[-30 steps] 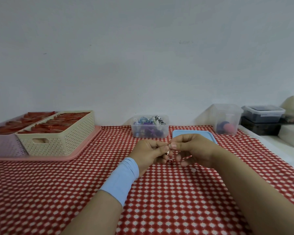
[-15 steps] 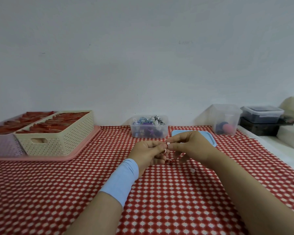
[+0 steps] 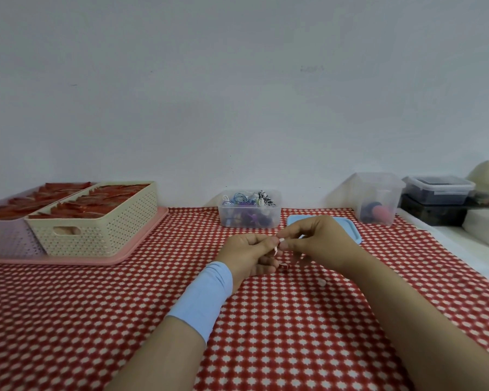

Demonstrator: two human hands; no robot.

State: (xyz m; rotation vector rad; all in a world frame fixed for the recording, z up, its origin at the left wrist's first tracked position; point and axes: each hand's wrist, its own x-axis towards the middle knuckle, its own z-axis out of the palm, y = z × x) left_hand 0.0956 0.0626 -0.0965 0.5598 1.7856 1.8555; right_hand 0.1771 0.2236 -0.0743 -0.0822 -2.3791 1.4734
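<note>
Nearest to me, the two forearms reach in over the tabletop (image 3: 266,334), which is covered in a red-and-white checked cloth. A pale blue wristband (image 3: 206,294) wraps the left wrist.

Just past it the hands meet above the middle of the cloth. The left hand (image 3: 247,255) has its fingers curled in, thumb and forefinger tips pressed together on a small white piece (image 3: 276,248). The right hand (image 3: 319,244) pinches the same piece from the other side, its remaining fingers loosely bent. The piece sits between the two sets of fingertips, held just off the cloth and too small to make out. Under the hands a tiny red-and-white bit (image 3: 284,266) shows, and a small pale scrap (image 3: 321,282) lies on the cloth near the right wrist.

Behind the right hand lies a flat blue lid (image 3: 349,231). Farther back, against the wall, stands a clear tub (image 3: 249,218) full of coloured loops, and to its right a taller clear container (image 3: 377,193) with something dark blue and pink inside. At far left a cream basket (image 3: 102,224) and a lilac basket (image 3: 6,241) sit side by side on a pink tray (image 3: 110,259), both filled with red items. At far right are stacked dark lidded boxes (image 3: 438,190). Any lettering there is too small to read.
</note>
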